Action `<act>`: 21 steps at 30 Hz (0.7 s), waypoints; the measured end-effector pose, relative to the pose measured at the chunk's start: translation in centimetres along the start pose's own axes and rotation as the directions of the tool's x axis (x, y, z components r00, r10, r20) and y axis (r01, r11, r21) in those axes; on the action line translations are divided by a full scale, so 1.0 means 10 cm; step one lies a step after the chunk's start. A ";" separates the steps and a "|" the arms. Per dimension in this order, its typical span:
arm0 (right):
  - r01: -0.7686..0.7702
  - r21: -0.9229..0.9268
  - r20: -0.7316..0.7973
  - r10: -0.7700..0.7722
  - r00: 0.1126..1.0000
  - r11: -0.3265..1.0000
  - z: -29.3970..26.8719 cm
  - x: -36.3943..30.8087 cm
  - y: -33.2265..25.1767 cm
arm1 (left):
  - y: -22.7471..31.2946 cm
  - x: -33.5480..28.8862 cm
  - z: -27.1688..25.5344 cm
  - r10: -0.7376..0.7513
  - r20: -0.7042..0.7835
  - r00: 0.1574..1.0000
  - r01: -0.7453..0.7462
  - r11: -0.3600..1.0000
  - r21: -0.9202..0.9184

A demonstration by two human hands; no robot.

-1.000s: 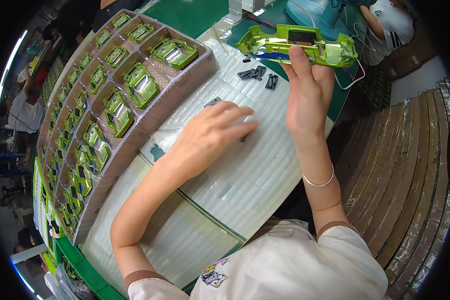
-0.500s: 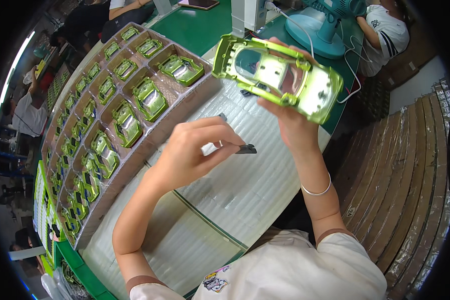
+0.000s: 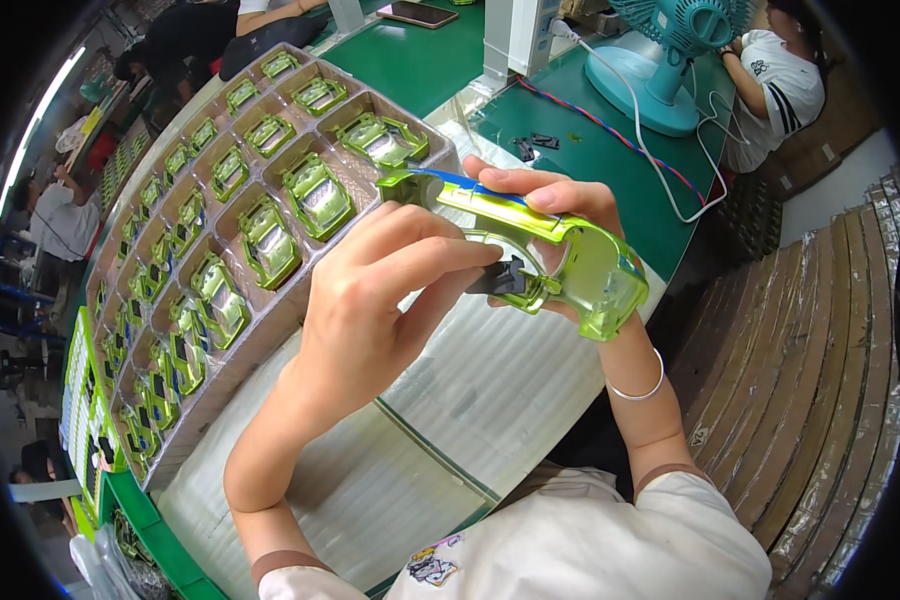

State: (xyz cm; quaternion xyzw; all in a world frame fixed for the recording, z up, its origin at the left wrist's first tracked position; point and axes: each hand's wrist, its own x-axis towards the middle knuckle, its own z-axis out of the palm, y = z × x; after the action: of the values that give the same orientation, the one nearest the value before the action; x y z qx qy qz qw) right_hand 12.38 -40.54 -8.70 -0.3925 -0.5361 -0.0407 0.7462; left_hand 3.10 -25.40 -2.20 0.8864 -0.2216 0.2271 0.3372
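My right hand (image 3: pixel 570 203) grips a translucent lime-green toy car body shell (image 3: pixel 608 283) by its side, fingers over the upper edge. The shell is tilted on its side, and a blue stripe runs along its upper edge. Pinched between thumb and fingertips of my left hand (image 3: pixel 365 300) is a small black plastic part (image 3: pixel 507 278). This part lies against the lower side of the shell; whether it is seated there I cannot tell. Left of my hands, a compartment tray (image 3: pixel 240 375) holds several similar green car shells (image 3: pixel 318 197).
Small black parts (image 3: pixel 537 143) lie on the green table (image 3: pixel 500 125) beyond my right hand. A teal fan (image 3: pixel 665 65), white cable and red-blue wires stand behind them. Pale foam sheeting (image 3: pixel 360 490) covers the near worktop. Stacked cardboard (image 3: pixel 790 350) is at right; other people sit farther off.
The shell has come down and turned from facing up onto its side. My left hand has brought the black part up against it. The black parts on the table now show.
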 end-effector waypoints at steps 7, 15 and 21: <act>0.038 -0.097 0.050 -0.034 0.998 0.995 0.00 0.01 0.02 | -0.03 0.01 0.05 0.184 -0.024 0.983 -0.182 0.982 0.059; 0.073 -0.093 0.078 -0.066 0.995 0.993 0.00 0.02 0.03 | -0.04 0.04 -0.09 0.115 0.154 0.981 -0.095 0.987 -0.130; 0.047 -0.073 0.078 -0.042 0.996 0.996 0.01 0.02 0.01 | -0.04 0.01 -0.06 0.052 0.122 0.991 -0.025 0.976 -0.216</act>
State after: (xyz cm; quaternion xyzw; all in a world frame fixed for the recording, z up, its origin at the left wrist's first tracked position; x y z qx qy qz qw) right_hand 12.44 -40.32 -8.63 -0.4092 -0.5712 -0.0621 0.7088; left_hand 3.29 -24.69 -1.93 0.8530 -0.2828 0.1517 0.4116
